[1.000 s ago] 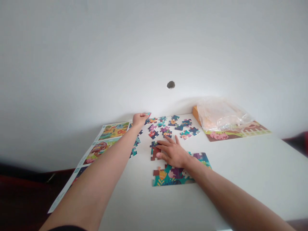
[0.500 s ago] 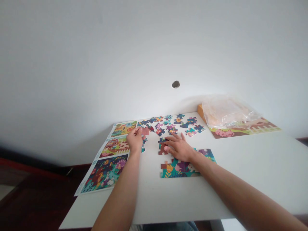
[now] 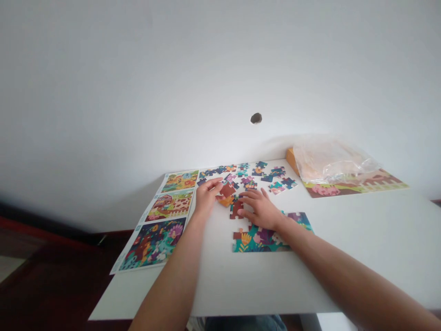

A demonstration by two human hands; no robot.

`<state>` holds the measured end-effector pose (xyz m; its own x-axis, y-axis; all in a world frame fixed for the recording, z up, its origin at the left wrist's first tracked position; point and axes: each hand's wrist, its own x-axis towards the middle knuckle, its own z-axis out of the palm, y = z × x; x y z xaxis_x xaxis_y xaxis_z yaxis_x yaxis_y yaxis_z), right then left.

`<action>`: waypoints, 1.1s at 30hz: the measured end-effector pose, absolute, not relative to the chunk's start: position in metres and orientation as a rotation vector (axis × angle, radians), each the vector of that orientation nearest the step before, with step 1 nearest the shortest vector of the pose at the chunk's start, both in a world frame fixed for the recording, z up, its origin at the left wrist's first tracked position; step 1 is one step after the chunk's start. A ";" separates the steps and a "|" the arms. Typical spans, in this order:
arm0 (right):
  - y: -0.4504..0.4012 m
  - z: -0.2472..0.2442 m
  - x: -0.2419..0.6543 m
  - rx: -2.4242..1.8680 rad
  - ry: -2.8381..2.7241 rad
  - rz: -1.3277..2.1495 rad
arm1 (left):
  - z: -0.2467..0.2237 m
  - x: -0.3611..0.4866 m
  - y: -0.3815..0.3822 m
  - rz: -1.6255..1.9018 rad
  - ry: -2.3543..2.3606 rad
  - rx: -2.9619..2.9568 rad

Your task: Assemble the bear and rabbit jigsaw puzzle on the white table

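Note:
My left hand (image 3: pixel 206 198) grips a reddish-brown and orange puzzle piece (image 3: pixel 227 193) by its left edge, just left of a small joined cluster of pieces (image 3: pixel 236 208). My right hand (image 3: pixel 261 210) lies flat on the white table (image 3: pixel 344 248), fingertips pressing on that cluster. Under my right wrist sits a partly assembled teal and purple puzzle section (image 3: pixel 265 236). Several loose puzzle pieces (image 3: pixel 255 174) are scattered beyond both hands.
A reference sheet (image 3: pixel 161 216) with three pictures lies along the table's left edge. At the back right a crumpled clear plastic bag (image 3: pixel 330 161) rests on a puzzle box lid (image 3: pixel 358 184). A dark hole (image 3: pixel 255 118) marks the white wall.
My left hand took a piece from the far loose pieces and carried it back and right, up to the cluster held by my right hand. The view has tilted down.

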<state>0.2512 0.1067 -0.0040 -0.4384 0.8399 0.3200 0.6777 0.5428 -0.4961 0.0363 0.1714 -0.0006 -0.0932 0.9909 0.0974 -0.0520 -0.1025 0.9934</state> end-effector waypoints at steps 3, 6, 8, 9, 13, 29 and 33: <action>0.109 -0.004 0.252 -1.274 -1.986 0.334 | 0.005 0.045 0.163 1.170 1.085 1.343; 0.109 -0.002 0.254 -1.248 -1.886 0.292 | 0.008 0.048 0.158 1.044 1.044 1.527; 0.108 -0.002 0.254 -1.228 -1.894 0.286 | 0.008 0.045 0.159 1.020 1.078 1.707; 0.108 -0.002 0.254 -1.231 -1.894 0.290 | 0.008 0.041 0.160 1.014 1.112 1.828; 0.109 -0.003 0.256 -1.282 -1.827 0.320 | 0.001 0.024 0.167 0.840 1.273 2.345; 0.114 -0.014 0.257 -1.444 -1.758 0.533 | -0.011 0.016 0.172 0.717 1.347 2.639; 0.113 -0.010 0.257 -1.492 -1.833 0.551 | -0.013 0.015 0.171 0.678 1.302 2.602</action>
